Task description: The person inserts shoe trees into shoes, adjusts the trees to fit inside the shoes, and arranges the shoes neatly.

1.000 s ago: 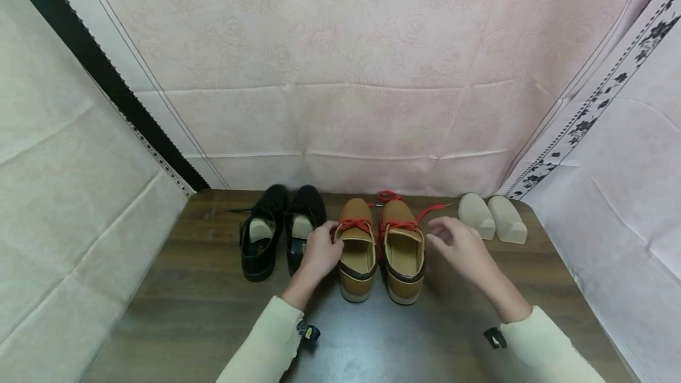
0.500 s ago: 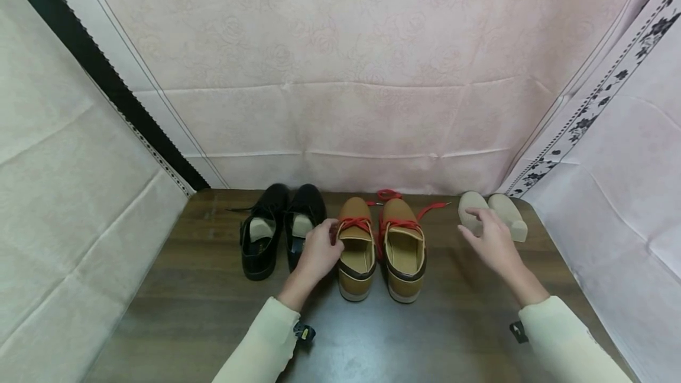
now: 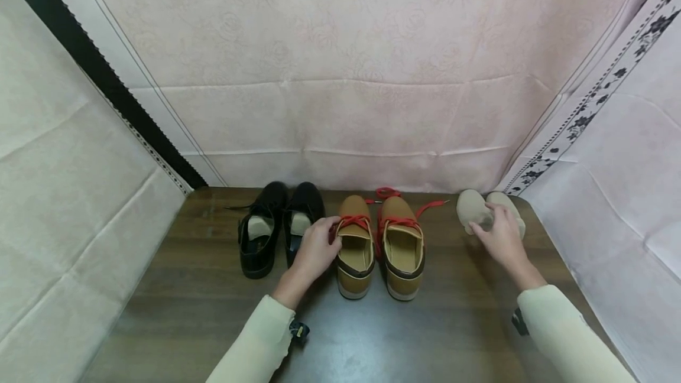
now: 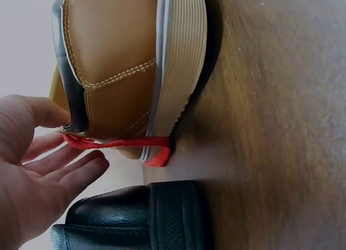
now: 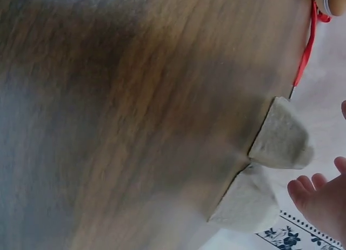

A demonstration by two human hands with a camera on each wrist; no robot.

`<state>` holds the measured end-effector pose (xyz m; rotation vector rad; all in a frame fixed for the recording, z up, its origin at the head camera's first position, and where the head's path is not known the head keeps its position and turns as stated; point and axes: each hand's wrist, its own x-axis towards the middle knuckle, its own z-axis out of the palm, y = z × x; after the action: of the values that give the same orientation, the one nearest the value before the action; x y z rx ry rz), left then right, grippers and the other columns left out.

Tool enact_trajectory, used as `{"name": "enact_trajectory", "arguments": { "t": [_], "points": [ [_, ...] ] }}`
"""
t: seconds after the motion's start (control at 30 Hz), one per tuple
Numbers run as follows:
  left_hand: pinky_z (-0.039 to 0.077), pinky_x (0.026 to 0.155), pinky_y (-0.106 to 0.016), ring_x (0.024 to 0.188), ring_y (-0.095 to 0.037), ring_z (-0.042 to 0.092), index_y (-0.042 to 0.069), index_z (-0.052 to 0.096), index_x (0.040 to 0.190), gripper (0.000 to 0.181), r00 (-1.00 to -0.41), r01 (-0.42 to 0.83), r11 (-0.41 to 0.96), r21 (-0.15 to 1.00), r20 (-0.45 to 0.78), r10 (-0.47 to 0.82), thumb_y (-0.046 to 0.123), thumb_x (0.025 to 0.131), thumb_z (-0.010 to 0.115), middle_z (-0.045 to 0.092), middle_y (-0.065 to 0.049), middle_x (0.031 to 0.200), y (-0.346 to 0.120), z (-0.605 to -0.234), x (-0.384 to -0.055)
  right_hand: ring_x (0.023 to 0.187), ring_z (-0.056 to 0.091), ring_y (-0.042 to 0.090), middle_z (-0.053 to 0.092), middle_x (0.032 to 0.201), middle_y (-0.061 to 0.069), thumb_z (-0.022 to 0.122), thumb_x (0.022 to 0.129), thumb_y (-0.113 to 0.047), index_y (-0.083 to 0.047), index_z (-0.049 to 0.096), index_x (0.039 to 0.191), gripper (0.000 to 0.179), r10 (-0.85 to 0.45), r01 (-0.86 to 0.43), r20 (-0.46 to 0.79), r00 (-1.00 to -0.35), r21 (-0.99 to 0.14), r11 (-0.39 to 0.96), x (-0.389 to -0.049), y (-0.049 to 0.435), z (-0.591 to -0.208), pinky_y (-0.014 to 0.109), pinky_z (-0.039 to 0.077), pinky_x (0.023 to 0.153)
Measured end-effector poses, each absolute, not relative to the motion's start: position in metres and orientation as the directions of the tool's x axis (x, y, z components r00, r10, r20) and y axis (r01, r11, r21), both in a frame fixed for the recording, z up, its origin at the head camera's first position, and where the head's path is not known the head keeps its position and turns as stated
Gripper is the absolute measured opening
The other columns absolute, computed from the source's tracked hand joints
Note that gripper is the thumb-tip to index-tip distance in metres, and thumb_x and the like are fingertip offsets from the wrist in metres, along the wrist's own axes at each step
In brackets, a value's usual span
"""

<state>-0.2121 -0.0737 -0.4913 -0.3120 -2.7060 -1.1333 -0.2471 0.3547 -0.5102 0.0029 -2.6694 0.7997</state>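
Two tan lace-up shoes with red laces stand side by side on the wooden surface. My left hand (image 3: pixel 315 248) holds the left tan shoe (image 3: pixel 355 279) at its collar, thumb at the opening's edge beside the lace, as the left wrist view shows. The right tan shoe (image 3: pixel 402 285) is untouched. My right hand (image 3: pixel 504 240) hovers at two off-white, toe-shaped shoe inserts, thumb and fingers spread apart. In the head view it overlaps the right insert (image 3: pixel 501 197) and borders the left insert (image 3: pixel 470 205). The right wrist view shows the fingers beside them, holding nothing.
Left of the tan shoes stand two black shoes, the nearer black shoe (image 3: pixel 307 201) and the outer black shoe (image 3: pixel 256 266), each with a pale insert inside. A loose red lace (image 3: pixel 433 205) trails toward the inserts. Pale patterned cloth (image 3: pixel 340 123) hangs behind the surface.
My right hand has moved right, from beside the right tan shoe to over the off-white inserts. The left hand has stayed at the left tan shoe.
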Motion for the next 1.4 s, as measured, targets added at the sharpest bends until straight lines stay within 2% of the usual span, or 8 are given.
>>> {"name": "enact_trajectory", "arguments": {
  "t": [0.33, 0.57, 0.8, 0.97, 1.27, 1.4],
  "points": [
    [0.061, 0.079, -0.030, 0.098, -0.022, 0.071, 0.004, 0.073, 0.120, 0.027, -0.928, 0.334, 0.638, 0.694, 0.360, 0.094, 0.004, 0.093, 0.073, 0.071, -0.012, 0.115, -0.075, -0.496, -0.211, 0.134, 0.035, 0.060, 0.034, 0.143, 0.046, 0.075, 0.093, -0.017, 0.014, 0.033, 0.150, 0.077, 0.204, 0.024, 0.225, -0.953, -0.613, 0.789, -0.256, 0.347, -0.527, 0.069, 0.032, 0.112],
    [0.062, 0.076, -0.035, 0.091, -0.023, 0.072, 0.004, 0.076, 0.111, 0.020, -0.917, 0.344, 0.572, 0.745, 0.399, 0.031, 0.003, 0.091, 0.076, 0.072, -0.011, 0.105, -0.075, -0.499, -0.212, 0.135, 0.034, 0.060, 0.031, 0.146, 0.046, 0.073, 0.094, -0.018, 0.013, 0.027, 0.153, 0.081, 0.264, 0.095, 0.177, -0.948, -0.636, 0.766, -0.260, 0.342, -0.535, 0.068, 0.031, 0.115],
    [0.061, 0.079, -0.036, 0.091, -0.021, 0.071, 0.008, 0.077, 0.106, 0.014, -0.953, 0.260, 0.522, 0.812, 0.303, 0.003, 0.007, 0.093, 0.076, 0.072, -0.008, 0.100, -0.076, -0.496, -0.216, 0.135, 0.035, 0.060, 0.029, 0.147, 0.044, 0.072, 0.095, -0.018, 0.012, 0.027, 0.153, 0.079, 0.345, 0.158, 0.148, -0.927, -0.681, 0.715, -0.262, 0.340, -0.539, 0.065, 0.031, 0.117],
    [0.060, 0.079, -0.035, 0.088, -0.019, 0.070, 0.008, 0.077, 0.103, 0.010, -0.968, 0.227, 0.485, 0.845, 0.251, 0.016, 0.009, 0.093, 0.077, 0.074, -0.007, 0.098, -0.078, -0.494, -0.221, 0.132, 0.038, 0.061, 0.030, 0.145, 0.044, 0.069, 0.096, -0.017, 0.012, 0.032, 0.149, 0.071, 0.384, 0.173, 0.172, -0.907, -0.681, 0.712, -0.262, 0.339, -0.542, 0.066, 0.033, 0.114],
    [0.056, 0.063, -0.027, 0.076, -0.014, 0.067, 0.009, 0.078, 0.102, 0.010, -0.993, 0.114, 0.369, 0.923, 0.111, 0.031, 0.009, 0.092, 0.077, 0.075, -0.006, 0.095, -0.084, -0.492, -0.227, 0.126, 0.041, 0.061, 0.033, 0.139, 0.044, 0.068, 0.098, -0.017, 0.008, 0.037, 0.146, 0.062, 0.404, 0.184, 0.187, -0.896, -0.671, 0.718, -0.262, 0.339, -0.546, 0.069, 0.037, 0.107],
    [0.056, 0.061, -0.027, 0.075, -0.014, 0.067, 0.009, 0.078, 0.103, 0.011, -0.995, 0.101, 0.348, 0.932, 0.096, 0.030, 0.010, 0.092, 0.078, 0.075, -0.007, 0.095, -0.085, -0.493, -0.228, 0.128, 0.039, 0.059, 0.033, 0.139, 0.045, 0.067, 0.097, -0.018, 0.008, 0.038, 0.147, 0.063, 0.399, 0.186, 0.174, -0.900, -0.676, 0.713, -0.261, 0.341, -0.546, 0.068, 0.036, 0.108]
  ]
}}
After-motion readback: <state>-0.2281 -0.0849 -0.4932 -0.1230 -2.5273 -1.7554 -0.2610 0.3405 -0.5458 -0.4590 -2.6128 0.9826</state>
